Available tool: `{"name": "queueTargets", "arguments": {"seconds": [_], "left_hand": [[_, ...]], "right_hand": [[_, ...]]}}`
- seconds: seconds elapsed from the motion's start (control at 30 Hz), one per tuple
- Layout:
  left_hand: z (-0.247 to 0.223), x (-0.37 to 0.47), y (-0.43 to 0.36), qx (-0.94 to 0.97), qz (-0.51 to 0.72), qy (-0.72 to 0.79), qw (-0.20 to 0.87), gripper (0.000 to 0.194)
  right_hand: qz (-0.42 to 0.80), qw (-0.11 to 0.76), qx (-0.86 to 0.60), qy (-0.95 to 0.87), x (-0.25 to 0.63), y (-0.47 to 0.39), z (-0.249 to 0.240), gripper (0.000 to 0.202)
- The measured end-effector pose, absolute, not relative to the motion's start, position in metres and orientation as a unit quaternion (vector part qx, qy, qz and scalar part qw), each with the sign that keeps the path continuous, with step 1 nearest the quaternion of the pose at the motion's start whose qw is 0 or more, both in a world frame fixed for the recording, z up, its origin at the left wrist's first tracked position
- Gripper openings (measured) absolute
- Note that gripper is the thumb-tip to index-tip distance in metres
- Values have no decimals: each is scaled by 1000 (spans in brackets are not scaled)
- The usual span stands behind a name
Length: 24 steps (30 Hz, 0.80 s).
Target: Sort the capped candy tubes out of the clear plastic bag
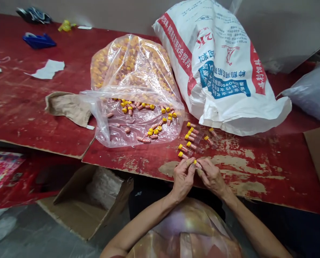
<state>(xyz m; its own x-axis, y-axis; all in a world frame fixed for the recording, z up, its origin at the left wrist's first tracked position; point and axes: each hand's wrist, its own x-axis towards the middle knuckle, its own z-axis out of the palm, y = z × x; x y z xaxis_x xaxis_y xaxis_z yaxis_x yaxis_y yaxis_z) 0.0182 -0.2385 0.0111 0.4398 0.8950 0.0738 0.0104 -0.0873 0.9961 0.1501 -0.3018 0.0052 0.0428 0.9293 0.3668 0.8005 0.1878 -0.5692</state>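
Near the table's front edge, a small vial with a yellow cap (pixel 198 165) is pinched between both hands. My left hand (pixel 183 177) has its fingers at the capped end, and my right hand (pixel 211 178) grips the clear body. Several similar yellow-capped vials (pixel 192 146) with pinkish contents lie just beyond the hands. To their left is a clear plastic bag (pixel 133 68) full of yellow-capped vials, its mouth towards me. Loose vials (pixel 155 132) lie on the bag's front part.
A large white printed sack (pixel 224 64) stands behind the hands on the red table (pixel 291 157). A beige cloth (pixel 68 107), white paper (pixel 49 69) and a blue tape dispenser (pixel 39 40) lie at the left. Below the edge is an open cardboard box (pixel 79 215).
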Motion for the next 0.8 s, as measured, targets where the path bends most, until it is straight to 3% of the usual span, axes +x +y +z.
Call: {"name": "queueTargets", "arguments": {"seconds": [0.13,0.23,0.43,0.6,0.8], "left_hand": [[14,18,-232,655,351,320,587,27],[24,19,-211,679,370,287,565,28],[26,-15,-104,692,457,475,293,23],[12,-38,1,734,342,573,126,26],[7,-5,55,879,130,459,9,32]], "right_hand": [[86,389,-658,-639,141,-310,1,25],[7,362,-697,-619,162,-304,-2,32],[-199,190,-738,-616,212,-272,-26,43],[-242,195,-724,-616,223,-276,-33,47],[-257,228,-773,-533,320,-233,-21,45]]}}
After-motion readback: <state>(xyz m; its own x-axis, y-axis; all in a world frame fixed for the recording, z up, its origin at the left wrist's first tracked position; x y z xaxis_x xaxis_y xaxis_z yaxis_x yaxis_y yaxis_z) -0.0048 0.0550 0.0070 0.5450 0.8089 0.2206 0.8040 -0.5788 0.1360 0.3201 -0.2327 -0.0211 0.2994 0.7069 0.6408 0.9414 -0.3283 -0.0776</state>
